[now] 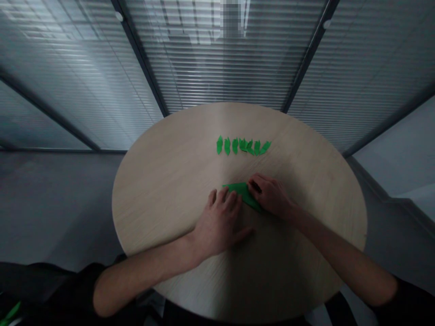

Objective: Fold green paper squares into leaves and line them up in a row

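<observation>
A green sheet, apparently paper [240, 188], lies on the round wooden table between my hands. My left hand [219, 222] rests with fingers stretched out, their tips on the sheet's left part and the thumb pointing right. At the sheet's right end, my right hand [270, 194] has its fingers curled together, gripping its edge; the exact grip is partly hidden. Farther back, several small green leaf-shaped pieces [235, 146] lie in a row, some on the right overlapping or slanting.
The round light-wood table [152, 181] stands close to glass partitions with blinds [244, 81] and dark frames. Grey floor [61, 199] shows on both sides. Something green [12, 311] appears at the lower left corner, too cut off to name.
</observation>
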`<state>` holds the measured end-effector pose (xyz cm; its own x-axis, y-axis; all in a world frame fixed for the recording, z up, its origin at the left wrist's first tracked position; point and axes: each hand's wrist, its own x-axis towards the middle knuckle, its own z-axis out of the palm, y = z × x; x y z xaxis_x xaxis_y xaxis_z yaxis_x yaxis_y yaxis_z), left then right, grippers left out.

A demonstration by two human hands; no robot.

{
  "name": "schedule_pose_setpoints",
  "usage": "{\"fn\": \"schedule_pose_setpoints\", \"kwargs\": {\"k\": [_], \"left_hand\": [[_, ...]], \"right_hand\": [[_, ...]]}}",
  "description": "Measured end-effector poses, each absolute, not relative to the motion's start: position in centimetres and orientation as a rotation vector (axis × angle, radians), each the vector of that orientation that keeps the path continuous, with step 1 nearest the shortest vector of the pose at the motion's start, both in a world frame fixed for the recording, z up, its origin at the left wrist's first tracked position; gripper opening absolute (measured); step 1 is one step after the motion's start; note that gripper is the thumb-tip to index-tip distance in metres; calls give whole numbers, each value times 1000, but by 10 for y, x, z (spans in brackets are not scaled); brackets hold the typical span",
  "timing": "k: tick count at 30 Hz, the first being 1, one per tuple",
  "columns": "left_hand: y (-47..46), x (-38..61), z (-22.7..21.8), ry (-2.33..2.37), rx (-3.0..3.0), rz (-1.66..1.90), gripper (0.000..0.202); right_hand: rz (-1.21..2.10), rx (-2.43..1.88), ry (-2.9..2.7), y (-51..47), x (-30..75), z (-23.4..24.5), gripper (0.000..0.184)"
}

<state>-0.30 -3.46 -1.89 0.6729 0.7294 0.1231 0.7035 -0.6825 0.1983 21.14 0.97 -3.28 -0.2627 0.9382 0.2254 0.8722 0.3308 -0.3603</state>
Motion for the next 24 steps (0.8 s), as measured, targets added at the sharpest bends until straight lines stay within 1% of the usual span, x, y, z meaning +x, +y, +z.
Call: {"fn": "schedule_pose_setpoints", "kwargs": {"k": [8, 12, 19, 22, 24], "left_hand": [[-35, -2, -7, 1246, 2722, 228, 60], [-36, -4, -8, 1206, 2745, 220, 60], [-33, -4, -19, 1107, 2780, 409, 62], [-30, -1, -24, 938, 2850, 472, 56], [-30, 1, -27, 925, 2845, 490, 52]], "right_hand": [[233, -1590, -2213, 11, 213, -36, 13], [236, -1601, -2197, 10, 212, -34, 12], [215, -1602, -2195, 10, 212, -34, 13], [232, -1591, -2206, 10, 212, -34, 15], [242, -1584, -2208, 10, 212, -34, 15]]}}
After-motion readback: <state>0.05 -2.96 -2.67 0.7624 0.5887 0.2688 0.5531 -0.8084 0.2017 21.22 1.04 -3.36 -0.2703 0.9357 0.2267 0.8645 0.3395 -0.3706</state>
